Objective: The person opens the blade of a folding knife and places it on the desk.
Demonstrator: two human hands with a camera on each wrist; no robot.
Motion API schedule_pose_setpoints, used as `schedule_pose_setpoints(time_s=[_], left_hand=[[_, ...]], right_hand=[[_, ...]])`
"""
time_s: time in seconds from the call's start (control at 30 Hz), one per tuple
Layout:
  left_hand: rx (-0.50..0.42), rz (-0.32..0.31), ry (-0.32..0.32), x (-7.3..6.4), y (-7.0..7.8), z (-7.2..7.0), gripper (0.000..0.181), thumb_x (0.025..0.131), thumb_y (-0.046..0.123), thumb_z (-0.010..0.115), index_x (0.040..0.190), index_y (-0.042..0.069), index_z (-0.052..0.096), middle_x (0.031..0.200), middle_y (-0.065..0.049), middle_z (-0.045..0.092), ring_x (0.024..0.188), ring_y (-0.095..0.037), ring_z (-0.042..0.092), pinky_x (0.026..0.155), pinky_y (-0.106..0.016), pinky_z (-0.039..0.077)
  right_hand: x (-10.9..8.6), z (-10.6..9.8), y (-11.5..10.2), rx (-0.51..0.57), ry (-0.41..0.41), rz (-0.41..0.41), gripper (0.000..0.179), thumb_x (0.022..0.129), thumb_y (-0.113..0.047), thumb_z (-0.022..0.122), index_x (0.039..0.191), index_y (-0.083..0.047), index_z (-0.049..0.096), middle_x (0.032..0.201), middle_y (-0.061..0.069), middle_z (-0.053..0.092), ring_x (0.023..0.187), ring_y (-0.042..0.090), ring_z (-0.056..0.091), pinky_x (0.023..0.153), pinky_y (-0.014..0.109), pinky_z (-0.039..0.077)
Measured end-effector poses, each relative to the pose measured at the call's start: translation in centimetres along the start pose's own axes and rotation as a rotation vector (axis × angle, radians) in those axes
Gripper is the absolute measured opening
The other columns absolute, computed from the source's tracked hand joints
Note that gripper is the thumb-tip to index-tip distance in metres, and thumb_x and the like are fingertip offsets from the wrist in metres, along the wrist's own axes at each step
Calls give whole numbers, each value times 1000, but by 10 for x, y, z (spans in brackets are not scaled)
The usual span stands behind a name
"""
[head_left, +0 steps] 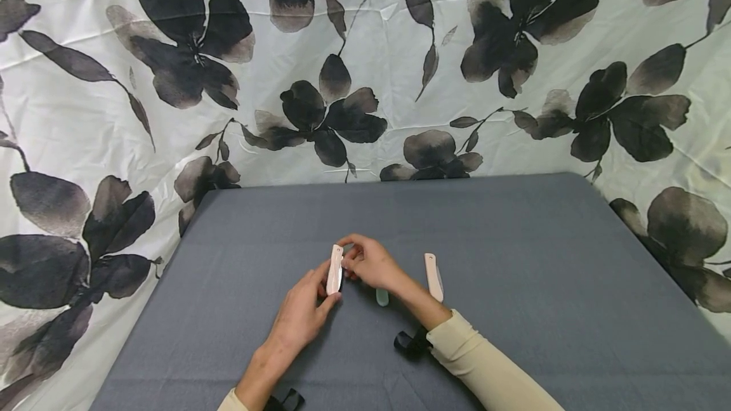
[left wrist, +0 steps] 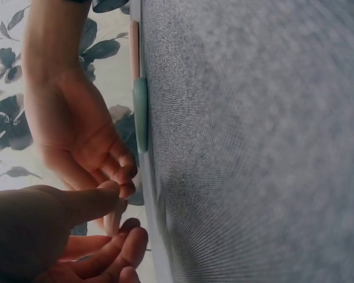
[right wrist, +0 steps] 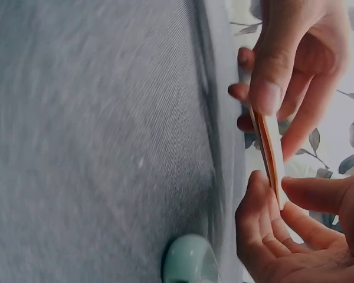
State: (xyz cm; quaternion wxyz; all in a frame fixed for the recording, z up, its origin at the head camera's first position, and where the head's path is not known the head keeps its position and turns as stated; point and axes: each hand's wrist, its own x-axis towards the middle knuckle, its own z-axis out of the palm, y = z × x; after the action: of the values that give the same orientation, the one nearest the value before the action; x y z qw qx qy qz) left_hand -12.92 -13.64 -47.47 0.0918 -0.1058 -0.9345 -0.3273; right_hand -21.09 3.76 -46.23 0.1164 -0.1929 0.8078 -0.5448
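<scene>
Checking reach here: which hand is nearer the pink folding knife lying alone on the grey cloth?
Right. The right hand lies just left of the lying knife, its forearm beside it. The left hand is farther left, beyond the held knife.

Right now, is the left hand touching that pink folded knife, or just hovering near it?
Touching. The head view shows the left hand pinching the pink folded knife at its lower end, and the right wrist view shows thumb and fingers pressed against it, no gap.

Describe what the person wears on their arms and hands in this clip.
Both hands, left hand and right hand, are bare: no gloves or rings visible. Cream long sleeves reach the wrists. A black strap with a camera mount sits at each wrist.
</scene>
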Motion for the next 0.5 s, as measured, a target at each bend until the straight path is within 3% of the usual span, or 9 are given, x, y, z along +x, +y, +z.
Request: schedule_pose_setpoints(time_s=[0.2,0.5], left_hand=[[-20,12,37,1,1,0,63,88,11,83,145,5,57,94,1,66,82,-11,60,72,-25,48],[-158,-24,48,2,4,-3,60,88,12,83,142,3,58,98,-2,71,85,-13,63,69,-24,49]], right_hand=[[-1,-1,0,221,-17,41,44,96,7,63,139,-2,60,93,17,66,69,17,70,73,42,64],[0,-2,4,386,-54,71,49,94,6,64,142,-6,58,90,7,63,72,17,68,76,39,64]])
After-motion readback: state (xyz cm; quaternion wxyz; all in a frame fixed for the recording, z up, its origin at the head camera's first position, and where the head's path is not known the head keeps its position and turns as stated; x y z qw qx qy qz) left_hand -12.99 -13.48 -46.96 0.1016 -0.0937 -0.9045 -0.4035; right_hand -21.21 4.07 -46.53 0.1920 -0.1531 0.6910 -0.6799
